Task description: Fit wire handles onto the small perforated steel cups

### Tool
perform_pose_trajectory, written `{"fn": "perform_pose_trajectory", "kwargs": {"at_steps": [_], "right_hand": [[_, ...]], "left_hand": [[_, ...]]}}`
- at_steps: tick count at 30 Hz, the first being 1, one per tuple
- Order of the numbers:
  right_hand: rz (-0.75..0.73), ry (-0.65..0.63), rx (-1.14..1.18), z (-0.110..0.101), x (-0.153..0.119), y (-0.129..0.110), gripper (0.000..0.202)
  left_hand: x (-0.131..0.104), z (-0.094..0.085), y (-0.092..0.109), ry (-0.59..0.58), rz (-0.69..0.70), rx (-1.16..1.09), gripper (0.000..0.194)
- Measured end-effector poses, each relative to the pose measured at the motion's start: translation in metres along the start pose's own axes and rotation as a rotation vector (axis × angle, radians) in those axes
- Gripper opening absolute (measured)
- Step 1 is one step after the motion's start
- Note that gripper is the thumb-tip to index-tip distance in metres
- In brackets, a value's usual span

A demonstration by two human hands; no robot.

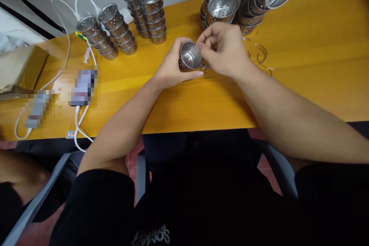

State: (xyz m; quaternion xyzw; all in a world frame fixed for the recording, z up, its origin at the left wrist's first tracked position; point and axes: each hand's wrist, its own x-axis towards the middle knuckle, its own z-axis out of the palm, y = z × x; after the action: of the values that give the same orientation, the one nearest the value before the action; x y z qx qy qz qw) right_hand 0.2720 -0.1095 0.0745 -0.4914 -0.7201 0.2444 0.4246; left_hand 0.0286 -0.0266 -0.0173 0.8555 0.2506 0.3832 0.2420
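A small perforated metal cup [191, 54] sits in my left hand [174, 63], its open mouth tilted toward me. The fingers wrap its far side and the thumb runs along its near side. At the cup's right rim, the thumb and forefinger of my right hand [221, 48] are pinched together. Whatever the pinch may hold is too small to make out. Thin bent wire pieces [261, 55] lie on the table to the right of my right hand, and a few more show just below it.
Nested stacks of perforated cups [152, 15] stand at the back left, with more cups [223, 5] piled at the back right. Two blurred phones [84, 87] with white cables lie left on the yellow table [178, 111]. Another person's leg [23, 173] shows lower left.
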Motion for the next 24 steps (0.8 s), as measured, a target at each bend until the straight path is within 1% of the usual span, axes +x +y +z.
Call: {"fn": "perform_pose_trajectory", "kwargs": {"at_steps": [5,8,10,13,14,16,18,21,24], "right_hand": [[0.016,0.028,-0.026,0.004,0.001,0.003,0.048],[0.048,0.035,-0.063,0.005,0.0,0.004,0.048],[0.059,0.026,-0.068,0.005,0.0,0.004,0.045],[0.048,0.006,-0.05,0.005,0.0,0.005,0.038],[0.039,0.003,-0.042,0.005,0.0,0.005,0.036],[0.028,-0.002,-0.025,0.004,0.0,0.004,0.034],[0.035,-0.023,-0.001,0.002,0.0,0.001,0.032],[0.016,-0.064,0.103,-0.003,-0.002,-0.005,0.031],[-0.049,-0.11,0.225,-0.008,-0.003,-0.006,0.042]], "left_hand": [[0.0,0.0,0.011,0.022,-0.026,-0.011,0.103],[0.0,0.0,0.016,0.023,-0.024,-0.024,0.101],[-0.001,-0.002,0.016,0.014,-0.02,-0.028,0.105],[-0.001,-0.004,0.015,-0.024,0.001,-0.039,0.118],[-0.001,-0.005,0.014,-0.035,0.005,-0.041,0.119],[-0.002,-0.005,0.013,-0.044,-0.003,-0.039,0.116],[-0.001,-0.004,0.012,-0.042,-0.02,-0.041,0.111],[-0.001,-0.004,0.011,-0.047,-0.013,-0.088,0.111],[0.0,-0.007,0.01,-0.038,0.012,-0.156,0.109]]}}
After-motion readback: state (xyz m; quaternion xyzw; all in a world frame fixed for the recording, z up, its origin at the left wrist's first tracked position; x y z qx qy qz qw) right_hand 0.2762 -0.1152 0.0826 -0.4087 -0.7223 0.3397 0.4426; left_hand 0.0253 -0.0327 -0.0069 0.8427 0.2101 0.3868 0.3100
